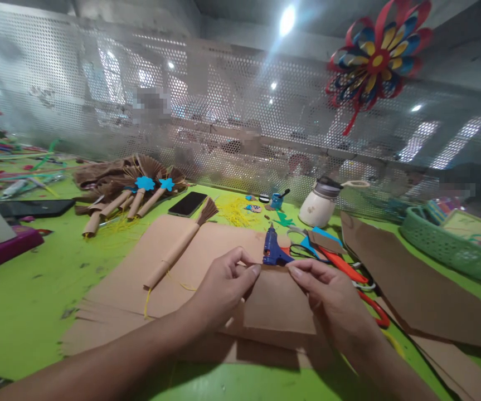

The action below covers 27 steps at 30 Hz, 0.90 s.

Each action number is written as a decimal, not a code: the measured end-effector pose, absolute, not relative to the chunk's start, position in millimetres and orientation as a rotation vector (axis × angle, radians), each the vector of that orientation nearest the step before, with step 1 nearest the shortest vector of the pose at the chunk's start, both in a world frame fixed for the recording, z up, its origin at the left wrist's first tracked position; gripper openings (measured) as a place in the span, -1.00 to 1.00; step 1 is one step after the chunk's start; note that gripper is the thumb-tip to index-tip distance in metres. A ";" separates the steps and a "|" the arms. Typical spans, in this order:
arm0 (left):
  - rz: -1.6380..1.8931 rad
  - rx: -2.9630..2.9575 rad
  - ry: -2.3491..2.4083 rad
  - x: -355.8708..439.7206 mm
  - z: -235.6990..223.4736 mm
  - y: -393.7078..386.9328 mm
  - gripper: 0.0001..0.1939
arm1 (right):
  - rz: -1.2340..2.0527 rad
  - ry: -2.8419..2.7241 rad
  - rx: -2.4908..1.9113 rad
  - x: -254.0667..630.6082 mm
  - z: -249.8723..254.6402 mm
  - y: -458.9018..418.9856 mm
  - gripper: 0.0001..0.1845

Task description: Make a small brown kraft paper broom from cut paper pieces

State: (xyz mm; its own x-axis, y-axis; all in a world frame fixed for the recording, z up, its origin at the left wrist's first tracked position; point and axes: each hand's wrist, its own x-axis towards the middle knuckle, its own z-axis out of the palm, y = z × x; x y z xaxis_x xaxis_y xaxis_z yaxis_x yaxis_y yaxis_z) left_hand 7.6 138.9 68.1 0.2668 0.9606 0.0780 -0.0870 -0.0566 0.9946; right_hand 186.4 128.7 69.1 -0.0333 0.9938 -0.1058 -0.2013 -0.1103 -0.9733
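Observation:
A small rectangular piece of brown paper (pixel 281 303) is held up by its far edge, above larger brown sheets (pixel 115 295) on the table. My left hand (pixel 229 284) pinches its far left corner between thumb and fingers. At the far right corner, my right hand (pixel 328 289) pinches it the same way. Just beyond the held edge lies a blue glue gun (pixel 272 248), its nozzle pointing away from me. To the left, a rolled brown paper tube (pixel 173 253) with a fringed end and yellow strands rests on the sheets.
Paper tubes with blue cut-outs (pixel 145 184) lie at back left, beside a phone (pixel 188 204). A white jug (pixel 317 203) stands by the perforated metal screen (pixel 240 111). Orange-handled scissors (pixel 374 309), dark brown sheets (pixel 424 284) and a green basket (pixel 449 245) occupy the right.

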 end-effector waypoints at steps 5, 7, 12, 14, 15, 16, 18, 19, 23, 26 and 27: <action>1.047 1.275 0.867 7.7 68.9 139.9 -0.77 | 1.581 -0.953 -0.967 184.1 71.3 129.1 -0.74; 1.009 1.237 0.816 7.5 67.9 140.4 -0.76 | 1.663 -0.951 -0.945 183.7 71.1 128.6 -0.77; 0.995 1.180 0.761 6.2 67.9 141.1 -0.77 | 1.615 -0.952 -1.003 184.5 69.7 127.5 -0.77; 0.996 1.164 0.760 5.8 69.4 141.6 -0.79 | 1.563 -0.956 -1.047 184.7 70.1 127.7 -0.75; 0.988 1.158 0.760 5.5 70.1 142.0 -0.79 | 1.544 -0.955 -1.065 184.6 70.7 127.8 -0.76; 0.979 1.152 0.760 5.2 70.6 142.5 -0.80 | 1.532 -0.950 -1.076 184.3 71.4 127.8 -0.77; 0.959 1.134 0.758 4.5 71.1 143.3 -0.83 | 1.519 -0.936 -1.080 183.6 73.0 127.6 -0.81; 0.955 1.124 0.757 4.1 70.9 143.5 -0.84 | 1.514 -0.930 -1.081 183.2 73.7 127.5 -0.82; 0.952 1.049 0.699 3.2 68.6 141.7 -0.84 | 1.499 -0.919 -1.099 182.5 74.2 126.9 -0.84; 0.933 0.937 0.689 4.2 67.0 139.7 -0.65 | 1.500 -0.945 -1.104 182.2 72.3 126.4 -0.87; 0.925 0.916 0.712 4.8 66.8 139.3 -0.59 | 1.504 -0.963 -1.101 181.9 71.6 126.1 -0.88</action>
State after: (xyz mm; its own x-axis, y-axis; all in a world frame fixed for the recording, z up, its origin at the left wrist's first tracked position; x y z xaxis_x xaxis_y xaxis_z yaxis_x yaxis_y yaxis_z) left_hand 4.8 139.3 66.8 0.4345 0.8917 -0.1270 -0.3505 0.2973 0.8881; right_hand 181.9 126.1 71.6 -0.0890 0.9816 -0.1687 -0.2577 -0.1864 -0.9481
